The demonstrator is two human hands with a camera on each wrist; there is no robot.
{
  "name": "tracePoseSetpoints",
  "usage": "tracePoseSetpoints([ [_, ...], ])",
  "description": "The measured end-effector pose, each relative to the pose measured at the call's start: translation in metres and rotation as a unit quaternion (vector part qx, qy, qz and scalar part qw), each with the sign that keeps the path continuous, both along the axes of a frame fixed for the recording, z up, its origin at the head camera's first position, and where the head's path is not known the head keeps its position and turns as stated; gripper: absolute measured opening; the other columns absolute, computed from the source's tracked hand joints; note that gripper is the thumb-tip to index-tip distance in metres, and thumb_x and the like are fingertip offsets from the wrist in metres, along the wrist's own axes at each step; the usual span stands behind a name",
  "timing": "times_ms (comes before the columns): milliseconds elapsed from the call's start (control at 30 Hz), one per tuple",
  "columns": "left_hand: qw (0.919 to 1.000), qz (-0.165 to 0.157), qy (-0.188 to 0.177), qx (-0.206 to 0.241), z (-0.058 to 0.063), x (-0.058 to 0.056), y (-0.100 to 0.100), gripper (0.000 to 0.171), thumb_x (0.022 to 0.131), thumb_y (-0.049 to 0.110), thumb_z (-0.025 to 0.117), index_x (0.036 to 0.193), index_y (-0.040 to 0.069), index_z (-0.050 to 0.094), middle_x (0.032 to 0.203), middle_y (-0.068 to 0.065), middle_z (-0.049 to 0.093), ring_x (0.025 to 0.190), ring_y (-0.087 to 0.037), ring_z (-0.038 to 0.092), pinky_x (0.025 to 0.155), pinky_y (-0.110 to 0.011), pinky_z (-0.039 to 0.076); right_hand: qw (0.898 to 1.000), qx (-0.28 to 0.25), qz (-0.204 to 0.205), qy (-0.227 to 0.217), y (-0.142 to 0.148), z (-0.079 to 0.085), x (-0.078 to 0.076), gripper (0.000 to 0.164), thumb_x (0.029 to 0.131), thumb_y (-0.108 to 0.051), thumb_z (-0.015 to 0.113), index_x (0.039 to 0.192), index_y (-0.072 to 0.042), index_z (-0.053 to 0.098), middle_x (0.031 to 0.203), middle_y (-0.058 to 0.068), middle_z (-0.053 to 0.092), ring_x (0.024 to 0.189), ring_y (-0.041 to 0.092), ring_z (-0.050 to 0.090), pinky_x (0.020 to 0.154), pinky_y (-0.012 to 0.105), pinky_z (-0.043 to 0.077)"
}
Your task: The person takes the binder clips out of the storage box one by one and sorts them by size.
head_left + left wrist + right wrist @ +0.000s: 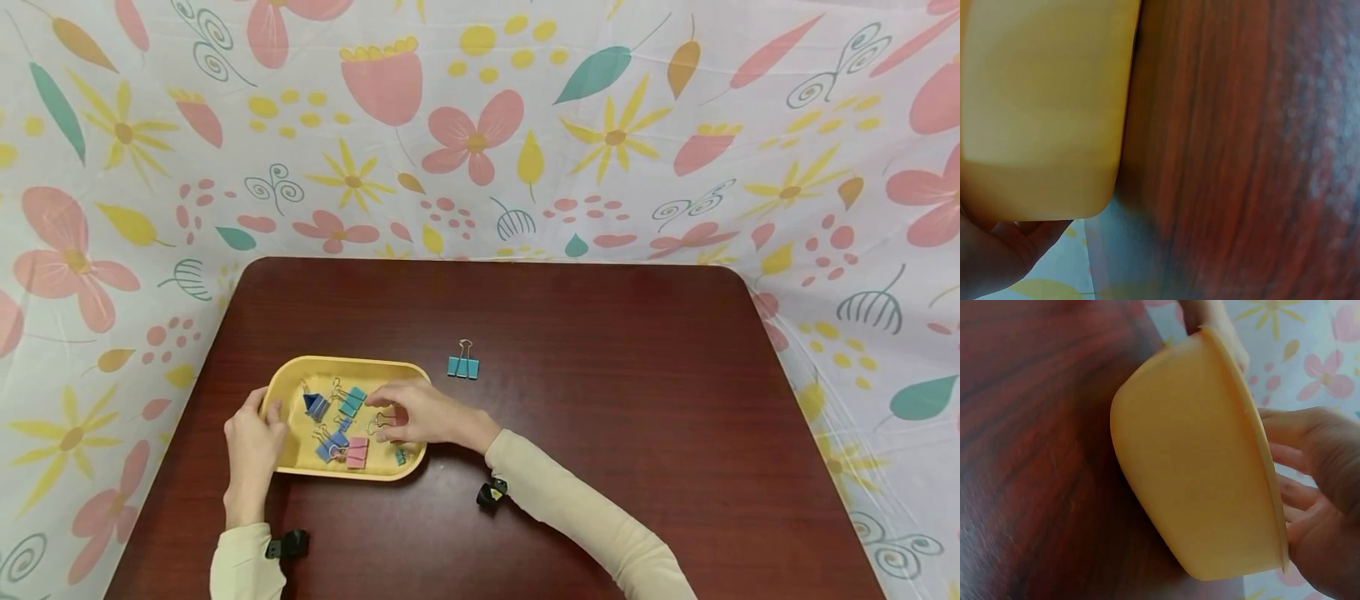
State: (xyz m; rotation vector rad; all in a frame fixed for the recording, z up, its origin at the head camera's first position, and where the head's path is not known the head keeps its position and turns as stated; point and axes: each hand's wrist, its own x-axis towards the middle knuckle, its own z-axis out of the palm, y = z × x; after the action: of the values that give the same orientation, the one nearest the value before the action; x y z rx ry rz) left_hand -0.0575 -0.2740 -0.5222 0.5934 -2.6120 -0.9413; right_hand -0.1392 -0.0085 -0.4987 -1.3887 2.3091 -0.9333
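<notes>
My left hand (pixel 255 437) grips the left end of a yellow plastic tub (pixel 300 465), thumb over the rim. Inside lie binder clips: a navy one (pixel 317 406), a teal one (pixel 352 402), a blue one (pixel 331 447), a pink one (pixel 357 452) and a tiny teal one (pixel 401 457). My right hand (pixel 427 412) reaches over the right end, its thumb and fingertips apart around a reddish clip (pixel 400 416) partly hidden under it. In the right wrist view, the tub wall (pixel 1191 456) hides the fingertips of that hand (pixel 1329 481).
A single teal binder clip (pixel 462 367) lies on the dark wooden table (pixel 600 375), just beyond the tub's right end. A flower-printed cloth (pixel 480 208) hangs behind and beside the table.
</notes>
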Motion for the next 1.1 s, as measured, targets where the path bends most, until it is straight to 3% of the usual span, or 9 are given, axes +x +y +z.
tracePoseSetpoints([
  [133, 1.0000, 0.001, 0.000, 0.000, -0.0002, 0.0005, 0.0002, 0.027, 0.099, 0.005, 0.057, 0.122, -0.007, 0.065, 0.105, -0.035, 0.069, 0.091, -0.050, 0.064, 0.076, -0.060, 0.048, 0.999, 0.036, 0.014, 0.024, -0.0017, -0.0003, 0.0012, 0.039, 0.086, -0.018, 0.082, 0.122, -0.005, 0.071, 0.118, 0.003, 0.074, 0.104, 0.010, 0.066, 0.093, 0.015, 0.048],
  [400, 1.0000, 0.001, -0.002, 0.007, -0.0015, 0.0004, 0.0002, 0.028, 0.099, 0.006, 0.057, 0.123, -0.007, 0.064, 0.107, -0.035, 0.068, 0.095, -0.051, 0.063, 0.080, -0.060, 0.048, 0.999, 0.025, 0.017, 0.017, -0.0030, -0.0019, -0.0002, 0.021, 0.088, 0.001, 0.072, 0.107, -0.008, 0.076, 0.099, 0.000, 0.078, 0.088, 0.002, 0.067, 0.082, 0.009, 0.048],
  [500, 1.0000, 0.001, 0.000, 0.006, -0.0018, 0.0005, 0.0001, 0.028, 0.099, 0.005, 0.057, 0.122, -0.007, 0.065, 0.107, -0.035, 0.068, 0.095, -0.051, 0.063, 0.080, -0.060, 0.048, 1.000, 0.025, 0.015, 0.005, -0.0031, -0.0023, 0.0002, 0.019, 0.088, 0.000, 0.073, 0.105, -0.008, 0.076, 0.095, -0.002, 0.077, 0.084, -0.001, 0.066, 0.080, 0.008, 0.049],
  [733, 0.9999, -0.006, 0.008, -0.005, -0.0013, -0.0012, 0.0001, 0.027, 0.099, 0.005, 0.056, 0.122, -0.007, 0.065, 0.105, -0.035, 0.069, 0.087, -0.049, 0.064, 0.074, -0.059, 0.049, 0.997, 0.004, 0.000, -0.078, -0.0039, -0.0032, 0.0028, 0.006, 0.092, -0.008, 0.074, 0.098, -0.008, 0.076, 0.084, -0.002, 0.075, 0.065, -0.008, 0.062, 0.063, 0.009, 0.051],
  [1100, 0.9999, -0.006, 0.010, -0.009, -0.0017, 0.0014, 0.0000, 0.027, 0.099, 0.005, 0.056, 0.121, -0.008, 0.065, 0.104, -0.035, 0.069, 0.086, -0.050, 0.064, 0.075, -0.060, 0.049, 0.997, -0.053, 0.013, -0.056, 0.0000, -0.0032, 0.0030, 0.006, 0.092, -0.011, 0.074, 0.095, -0.012, 0.079, 0.090, -0.003, 0.078, 0.077, -0.007, 0.064, 0.075, 0.009, 0.050],
])
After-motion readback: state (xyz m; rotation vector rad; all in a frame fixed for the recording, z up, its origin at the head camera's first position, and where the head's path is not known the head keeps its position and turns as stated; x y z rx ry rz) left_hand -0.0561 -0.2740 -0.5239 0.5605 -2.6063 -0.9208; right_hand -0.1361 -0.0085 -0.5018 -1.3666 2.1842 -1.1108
